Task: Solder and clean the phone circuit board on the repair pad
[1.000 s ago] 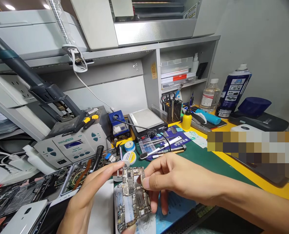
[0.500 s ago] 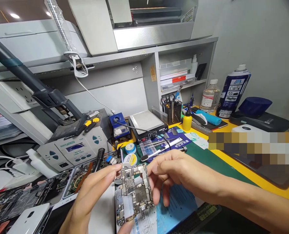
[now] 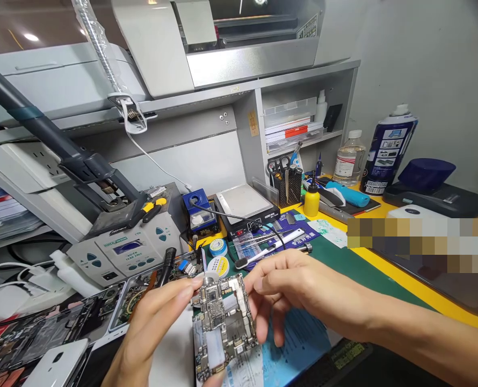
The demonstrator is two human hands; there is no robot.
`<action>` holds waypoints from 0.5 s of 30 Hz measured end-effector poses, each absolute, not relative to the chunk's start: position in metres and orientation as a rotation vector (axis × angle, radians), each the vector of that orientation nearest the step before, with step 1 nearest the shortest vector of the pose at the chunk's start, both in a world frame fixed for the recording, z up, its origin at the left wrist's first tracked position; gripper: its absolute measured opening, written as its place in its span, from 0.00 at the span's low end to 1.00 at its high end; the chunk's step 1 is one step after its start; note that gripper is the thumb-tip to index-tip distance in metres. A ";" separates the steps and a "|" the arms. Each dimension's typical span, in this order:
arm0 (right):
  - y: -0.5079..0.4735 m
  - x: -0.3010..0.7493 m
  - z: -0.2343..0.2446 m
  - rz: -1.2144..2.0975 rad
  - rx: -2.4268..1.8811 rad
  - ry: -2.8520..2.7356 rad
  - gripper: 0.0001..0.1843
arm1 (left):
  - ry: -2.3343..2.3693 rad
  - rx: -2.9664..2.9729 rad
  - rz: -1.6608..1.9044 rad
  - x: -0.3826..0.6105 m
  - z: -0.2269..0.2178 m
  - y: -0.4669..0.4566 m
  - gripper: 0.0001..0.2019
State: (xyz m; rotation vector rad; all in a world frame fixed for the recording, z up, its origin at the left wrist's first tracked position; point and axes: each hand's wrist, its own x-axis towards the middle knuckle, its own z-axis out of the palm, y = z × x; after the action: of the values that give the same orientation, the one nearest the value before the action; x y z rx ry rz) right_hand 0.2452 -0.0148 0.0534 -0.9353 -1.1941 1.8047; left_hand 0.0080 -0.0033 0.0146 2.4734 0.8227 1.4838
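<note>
A bare phone circuit board (image 3: 218, 317), packed with small chips, is held up tilted in front of me. My left hand (image 3: 154, 322) grips it, fingers at its upper left edge and thumb at the bottom. On the opposite side, my right hand (image 3: 287, 290) has its curled fingers against the board's right edge; some fingertips are hidden behind it. Below the board lie a blue-and-white printed sheet (image 3: 293, 344) and the green mat (image 3: 343, 274). Just beyond the hands are a black-bristled brush (image 3: 267, 250) and a round yellow-and-white tin (image 3: 218, 266).
A grey soldering station (image 3: 130, 247) stands at left, near opened phones and a white phone (image 3: 57, 360). Behind the mat are a blue device (image 3: 201, 215), a flat plate heater (image 3: 245, 201) and a yellow bottle (image 3: 312, 200). A spray can (image 3: 389, 150) stands at right.
The board has tilted slightly, and its cutout shows a little differently. Both hands stay on it in nearly the same place. The view has shifted slightly.
</note>
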 end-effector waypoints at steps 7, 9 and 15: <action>-0.017 0.246 0.051 1.838 -0.883 -1.170 0.08 | 0.902 2.488 1.353 -0.001 0.018 0.001 0.37; -0.017 0.246 0.052 1.844 -0.891 -1.159 0.08 | 0.910 2.467 1.327 -0.002 0.018 0.002 0.38; -0.015 0.246 0.054 1.854 -0.892 -1.159 0.09 | 0.900 2.448 1.296 -0.003 0.017 0.006 0.37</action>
State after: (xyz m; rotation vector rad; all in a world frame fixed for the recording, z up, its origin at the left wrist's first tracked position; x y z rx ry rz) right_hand 0.2456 -0.0152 0.0542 -0.8921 -1.1585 1.8538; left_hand -0.0028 0.0058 0.0170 2.4478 0.9004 1.2962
